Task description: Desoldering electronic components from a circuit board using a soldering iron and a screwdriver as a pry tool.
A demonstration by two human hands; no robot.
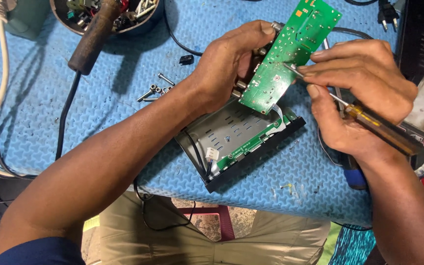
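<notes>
The left hand (pixel 224 68) holds a green board (pixel 290 51) up on its edge, above the open black box (pixel 241 142) on the blue table (pixel 74 98). Its grip is pinching the board's side. The right hand (pixel 364 93) pinches a screwdriver (pixel 369 120), tip touching the board. The tip could slip and scratch the board. The board could fall onto the box.

Hands: two, the left hand (pixel 226 68) at 12 o'clock, the right hand (pixel 364 93) at 2 o'clock
Green circuit boards: two, a large board (pixel 290 54) at 1 o'clock, a narrow strip board (pixel 251 145) at centre
Screwdrivers: one screwdriver (pixel 379 127) at 3 o'clock
Loose screws: one small cluster of screws (pixel 155 91) at 10 o'clock, exact number unclear
Open metal cases: one case (pixel 222 127) at centre
Bowls of parts: one bowl (pixel 106 17) at 11 o'clock
</notes>
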